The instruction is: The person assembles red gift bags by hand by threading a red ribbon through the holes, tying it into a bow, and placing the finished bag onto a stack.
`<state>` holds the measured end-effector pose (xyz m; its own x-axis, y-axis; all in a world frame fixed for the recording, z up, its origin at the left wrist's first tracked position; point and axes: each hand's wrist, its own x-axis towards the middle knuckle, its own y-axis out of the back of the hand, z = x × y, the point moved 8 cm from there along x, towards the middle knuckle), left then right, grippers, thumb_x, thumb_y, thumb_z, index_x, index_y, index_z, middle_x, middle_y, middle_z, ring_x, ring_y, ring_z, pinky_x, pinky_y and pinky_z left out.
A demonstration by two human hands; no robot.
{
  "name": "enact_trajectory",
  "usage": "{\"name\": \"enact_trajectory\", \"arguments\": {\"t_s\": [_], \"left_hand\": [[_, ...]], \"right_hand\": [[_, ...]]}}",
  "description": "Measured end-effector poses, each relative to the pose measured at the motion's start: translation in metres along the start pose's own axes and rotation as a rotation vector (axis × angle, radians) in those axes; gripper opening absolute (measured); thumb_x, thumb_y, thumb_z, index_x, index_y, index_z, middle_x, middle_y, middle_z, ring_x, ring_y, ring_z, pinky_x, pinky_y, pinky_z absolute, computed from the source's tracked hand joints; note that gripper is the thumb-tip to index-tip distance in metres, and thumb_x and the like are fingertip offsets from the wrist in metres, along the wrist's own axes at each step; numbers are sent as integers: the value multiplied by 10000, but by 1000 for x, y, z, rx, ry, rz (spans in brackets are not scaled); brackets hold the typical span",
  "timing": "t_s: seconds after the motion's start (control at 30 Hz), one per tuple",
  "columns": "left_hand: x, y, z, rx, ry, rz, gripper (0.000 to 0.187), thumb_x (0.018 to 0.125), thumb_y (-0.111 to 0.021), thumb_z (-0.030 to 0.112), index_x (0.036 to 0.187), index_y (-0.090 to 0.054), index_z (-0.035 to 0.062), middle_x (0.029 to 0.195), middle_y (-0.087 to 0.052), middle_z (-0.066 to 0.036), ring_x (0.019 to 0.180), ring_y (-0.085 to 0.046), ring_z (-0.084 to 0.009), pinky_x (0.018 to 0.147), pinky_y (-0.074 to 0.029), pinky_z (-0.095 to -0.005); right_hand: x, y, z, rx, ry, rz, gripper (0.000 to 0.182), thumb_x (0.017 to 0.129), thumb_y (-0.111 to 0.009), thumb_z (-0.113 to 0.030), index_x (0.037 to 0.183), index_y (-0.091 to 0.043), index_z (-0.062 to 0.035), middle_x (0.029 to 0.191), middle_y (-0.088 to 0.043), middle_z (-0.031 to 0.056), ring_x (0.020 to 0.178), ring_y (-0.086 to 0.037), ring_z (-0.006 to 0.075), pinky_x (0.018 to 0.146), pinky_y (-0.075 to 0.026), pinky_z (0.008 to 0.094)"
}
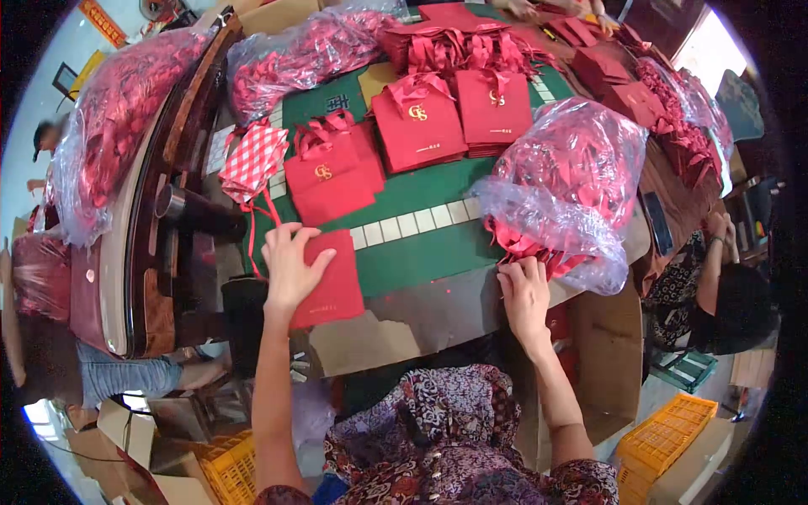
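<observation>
My left hand (293,268) lies on a flat red paper bag (337,282) at the table's near edge, its thumb and fingers apart. At the mouth of a clear plastic sack (581,227) full of red ribbons (564,164), my right hand (525,295) has its fingers bent down and closed on ribbon ends; the fingertips are partly hidden. Past my left hand lie red gift bags (324,172) with ribbon handles and gold lettering. Two more stacks of such bags, a left one (418,122) and a right one (494,105), stand farther back.
A red-and-white checked pouch (255,160) with a dangling strap and a dark cylinder (198,210) are at the left. More ribbon sacks (311,59) line the table's far side. Yellow crates (669,433) and a cardboard box (606,362) stand below. Other people sit at both sides.
</observation>
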<state>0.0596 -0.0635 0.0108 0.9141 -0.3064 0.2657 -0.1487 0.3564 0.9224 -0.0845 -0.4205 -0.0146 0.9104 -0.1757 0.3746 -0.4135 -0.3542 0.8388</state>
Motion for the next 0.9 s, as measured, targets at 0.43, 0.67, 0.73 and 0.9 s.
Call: {"name": "enact_trajectory", "arguments": {"t_s": [0.43,0.67,0.73,0.9], "left_hand": [[-27,-17,97,-301,-26,-51,226,796,-782,249,895,-620,126,863,-629,-49,901,-548,-282,790,-376,-442],[-46,-59,149,-424,-31,-137,171,851,-721,204,951,-620,109,840,-641,-59,872,-550,-291,792,-372,-434],[-51,-65,151,-471,-1,-189,147,863,-698,177,965,-626,101,847,-653,-68,876,-554,-296,795,-373,-434],[-57,-67,151,-534,35,-275,139,875,-634,111,1012,-624,90,882,-690,-84,903,-566,-294,840,-367,-424]], "right_hand": [[-36,7,-90,355,294,-131,156,802,-725,-41,903,-611,-75,902,-646,72,843,-618,287,747,-463,417],[-53,-2,-112,677,141,-241,116,842,-726,-51,915,-636,-42,833,-640,125,752,-644,318,665,-505,404],[-45,-11,-96,628,2,-216,109,846,-707,-9,923,-630,-20,842,-635,146,757,-641,332,661,-514,403],[-32,-23,-68,582,-189,-176,119,879,-712,-52,979,-663,-10,856,-641,143,677,-642,265,607,-508,353]]}}
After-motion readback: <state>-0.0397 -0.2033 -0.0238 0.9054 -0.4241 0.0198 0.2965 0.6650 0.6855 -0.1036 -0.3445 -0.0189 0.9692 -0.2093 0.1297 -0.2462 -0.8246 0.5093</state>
